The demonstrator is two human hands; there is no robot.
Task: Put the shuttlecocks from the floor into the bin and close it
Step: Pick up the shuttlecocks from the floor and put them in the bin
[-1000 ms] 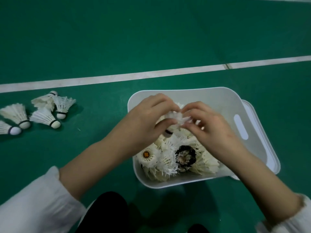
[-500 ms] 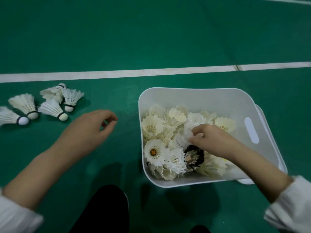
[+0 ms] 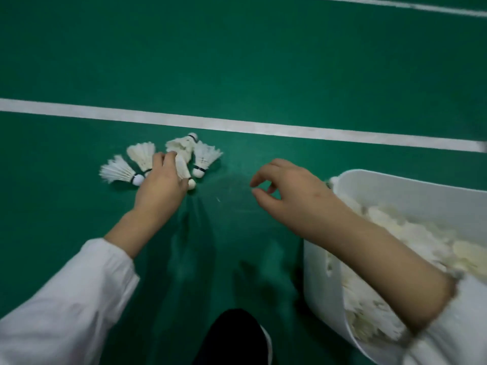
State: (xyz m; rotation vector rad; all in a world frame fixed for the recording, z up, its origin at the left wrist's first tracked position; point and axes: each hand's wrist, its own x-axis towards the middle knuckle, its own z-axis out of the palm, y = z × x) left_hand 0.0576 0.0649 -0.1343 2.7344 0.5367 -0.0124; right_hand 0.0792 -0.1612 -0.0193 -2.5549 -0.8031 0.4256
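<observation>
Shuttlecocks (image 3: 203,156), mid-left: left hand (image 3: 160,188) pinches one; right hand (image 3: 290,188) loose, empty.
Grip corks, not feathers; bin (image 3: 395,183) lower right.

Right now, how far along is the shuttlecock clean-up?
Done: the white plastic bin holds a heap of shuttlecocks. In hand: the left hand grips one of five white feather shuttlecocks on the green floor; the right hand hovers empty. Left: those five, then closing the bin; no lid is in view.
</observation>
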